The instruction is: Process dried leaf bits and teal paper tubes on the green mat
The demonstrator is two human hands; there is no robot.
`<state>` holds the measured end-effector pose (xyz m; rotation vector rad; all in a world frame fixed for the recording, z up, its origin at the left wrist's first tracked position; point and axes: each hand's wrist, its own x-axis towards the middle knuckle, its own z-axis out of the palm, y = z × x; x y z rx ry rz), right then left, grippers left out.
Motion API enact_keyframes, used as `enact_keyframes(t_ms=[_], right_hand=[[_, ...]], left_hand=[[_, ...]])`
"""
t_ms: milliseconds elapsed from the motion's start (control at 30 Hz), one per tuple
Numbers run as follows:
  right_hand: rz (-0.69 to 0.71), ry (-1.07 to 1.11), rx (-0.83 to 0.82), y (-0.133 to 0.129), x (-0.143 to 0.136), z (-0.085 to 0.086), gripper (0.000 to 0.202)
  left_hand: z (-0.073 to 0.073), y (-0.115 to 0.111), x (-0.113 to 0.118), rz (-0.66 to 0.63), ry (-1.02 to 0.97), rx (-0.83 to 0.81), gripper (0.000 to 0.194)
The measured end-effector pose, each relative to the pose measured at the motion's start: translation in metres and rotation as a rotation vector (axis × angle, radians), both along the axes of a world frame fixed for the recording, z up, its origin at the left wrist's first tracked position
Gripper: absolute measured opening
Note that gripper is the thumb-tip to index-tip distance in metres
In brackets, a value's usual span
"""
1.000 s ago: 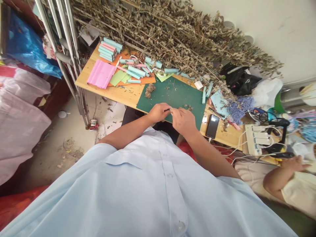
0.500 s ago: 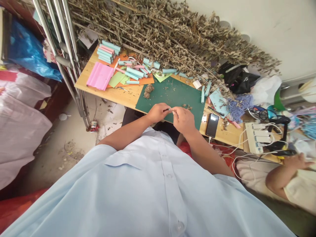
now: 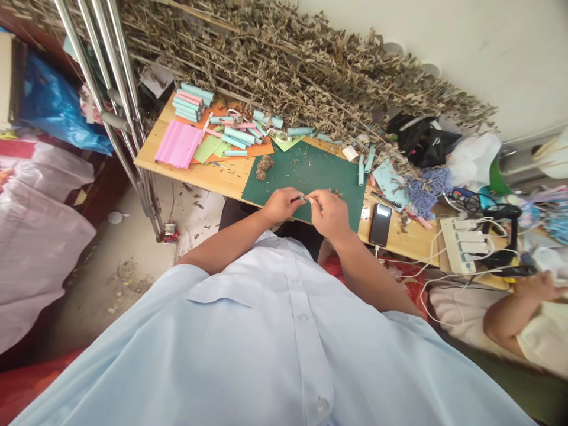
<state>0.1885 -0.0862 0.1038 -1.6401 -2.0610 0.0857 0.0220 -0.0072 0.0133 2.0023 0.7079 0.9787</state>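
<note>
Greyish scrap [image 3: 303,197] — perhaps — between hands [image 3: 279,206] [image 3: 331,214]

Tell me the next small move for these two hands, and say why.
Probably a slight twist by the right hand while the left hand steadies the small piece: both appear to pinch it, fingertips close together near the green mat's near edge, so one could brace while the other turns. The piece is too small to identify.
</note>
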Motion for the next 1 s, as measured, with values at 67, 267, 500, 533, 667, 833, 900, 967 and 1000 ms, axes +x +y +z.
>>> enact_keyframes(t_ms=[67, 267, 500, 533, 667, 833, 900, 967, 1000], right_hand=[[0.028, -0.036, -0.003, -0.001, -0.001, -0.002, 0.027], [0.032, -0.038, -0.012, 0.001, -0.004, -0.003, 0.028], [0.053, -0.137, -0.029, 0.007, -0.004, -0.005, 0.024], [0.048, -0.141, -0.042, 0.007, -0.006, -0.005, 0.024], [0.008, -0.028, -0.092, 0.009, -0.015, -0.003, 0.022], [-0.135, 0.231, -0.056, 0.007, 0.009, -0.003, 0.018], [-0.284, 0.306, -0.029, 0.004, 0.033, -0.011, 0.019], [-0.391, 0.342, -0.051, 0.001, 0.057, -0.024, 0.019], [-0.429, 0.344, -0.077, -0.001, 0.067, -0.032, 0.017]], left_hand=[[-0.001, 0.000, 0.000, -0.005, 0.004, 0.006, 0.028], [-0.004, 0.002, 0.000, -0.024, -0.024, 0.012, 0.031], [-0.006, 0.001, 0.000, -0.016, -0.043, 0.010, 0.024], [-0.006, 0.000, -0.001, -0.016, -0.042, 0.011, 0.024], [-0.004, 0.000, -0.002, 0.009, -0.052, 0.009, 0.026], [-0.001, 0.000, -0.001, 0.029, -0.050, -0.049, 0.023], [-0.001, -0.001, 0.000, 0.047, -0.034, -0.060, 0.021], [-0.001, -0.001, 0.001, 0.057, -0.015, -0.073, 0.020], [-0.002, -0.001, 0.001, 0.060, -0.005, -0.084, 0.020]])
